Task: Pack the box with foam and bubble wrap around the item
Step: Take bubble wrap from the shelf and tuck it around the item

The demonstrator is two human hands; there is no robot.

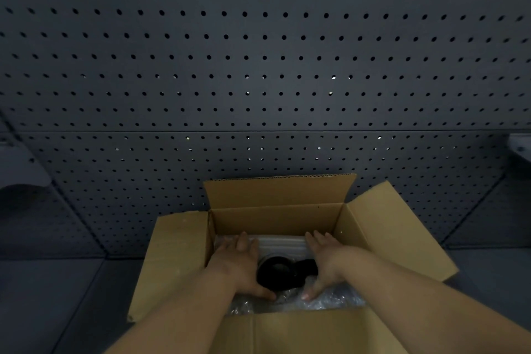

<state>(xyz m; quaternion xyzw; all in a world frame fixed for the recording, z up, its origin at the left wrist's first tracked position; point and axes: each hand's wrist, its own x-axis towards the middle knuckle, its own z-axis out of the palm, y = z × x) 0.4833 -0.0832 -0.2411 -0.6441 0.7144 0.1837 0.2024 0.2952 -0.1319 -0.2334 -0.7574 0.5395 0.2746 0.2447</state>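
An open cardboard box (275,221) stands in front of me with all its flaps folded outward. A black round item (280,271) lies at the bottom, in the middle. White foam (283,244) lies behind it against the far wall. Clear bubble wrap (330,300) is bunched along the near side. My left hand (237,263) lies flat on the left of the item, fingers straight and pointing away. My right hand (324,263) lies flat on the right of the item, its thumb on the bubble wrap. Both hands press on the packing and partly cover it.
A dark grey pegboard wall (264,66) rises right behind the box. The box sits on a dark grey surface (71,296). Pale shelf parts show at the far left (20,169) and far right (520,146) edges.
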